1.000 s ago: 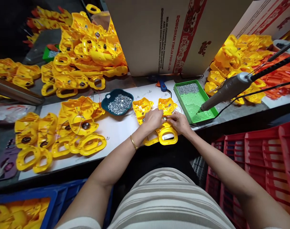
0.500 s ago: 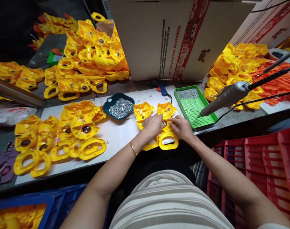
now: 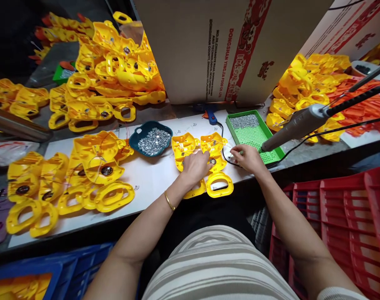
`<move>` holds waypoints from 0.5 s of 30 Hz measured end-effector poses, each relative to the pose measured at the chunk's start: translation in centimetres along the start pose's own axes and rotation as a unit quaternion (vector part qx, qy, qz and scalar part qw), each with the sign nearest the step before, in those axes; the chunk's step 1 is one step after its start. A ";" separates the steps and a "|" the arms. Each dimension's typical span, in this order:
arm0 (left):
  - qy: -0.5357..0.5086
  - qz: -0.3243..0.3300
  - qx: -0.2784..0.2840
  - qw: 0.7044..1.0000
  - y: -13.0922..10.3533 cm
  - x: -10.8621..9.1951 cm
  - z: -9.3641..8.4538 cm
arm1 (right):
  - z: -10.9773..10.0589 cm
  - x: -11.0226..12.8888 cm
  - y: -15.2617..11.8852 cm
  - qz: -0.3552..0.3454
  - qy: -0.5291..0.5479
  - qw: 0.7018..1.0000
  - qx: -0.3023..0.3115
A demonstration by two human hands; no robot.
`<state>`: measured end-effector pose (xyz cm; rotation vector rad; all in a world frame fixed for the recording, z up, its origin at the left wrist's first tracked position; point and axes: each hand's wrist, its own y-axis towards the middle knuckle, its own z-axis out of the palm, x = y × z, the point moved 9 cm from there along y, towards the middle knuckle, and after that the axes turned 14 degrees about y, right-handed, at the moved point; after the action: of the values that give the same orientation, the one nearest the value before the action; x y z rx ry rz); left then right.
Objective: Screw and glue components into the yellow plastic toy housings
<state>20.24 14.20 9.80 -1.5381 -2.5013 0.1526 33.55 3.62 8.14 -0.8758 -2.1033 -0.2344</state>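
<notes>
Two yellow plastic toy shells lie side by side on the white board, hollow side up, each with a ring handle at the near end. My left hand (image 3: 196, 166) lies across the left shell (image 3: 183, 143), its curled fingertips pressed on the right shell (image 3: 213, 142) beside a round speaker (image 3: 212, 161). Part of the left shell is hidden under that hand. Just right of the shells, my right hand (image 3: 248, 158) is raised in a pinch on a thin wire (image 3: 229, 146) that runs from the right shell.
A dark teal bowl of screws (image 3: 154, 139) stands left of the shells. To the right are a green basket (image 3: 265, 137) with small metal parts and a hanging electric screwdriver (image 3: 290, 131). A blue glue gun (image 3: 211, 117) lies behind. More yellow shells (image 3: 99, 162) sit left; a carton (image 3: 208, 54) rises behind.
My right hand has moved right, away from the right shell, with the thin wire in its fingertips. My left hand stays on the shells. The view has shifted slightly.
</notes>
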 end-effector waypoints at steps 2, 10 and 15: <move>-0.012 -0.011 -0.003 1.000 -0.4 0.4 -0.3 | 0.1 -0.1 -0.3 0.011 0.085 0.996 0.031; -0.212 0.019 -0.190 0.958 -3.6 -0.9 -1.3 | 2.3 1.8 -2.6 0.066 0.422 0.898 0.107; -0.334 -0.007 -0.213 0.918 -4.4 -1.2 0.0 | 3.4 2.3 -3.6 0.063 0.411 0.901 0.123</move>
<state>16.95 11.15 10.55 -1.8751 -3.2475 0.1571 28.10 3.66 8.20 -0.6013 -1.2460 -0.2133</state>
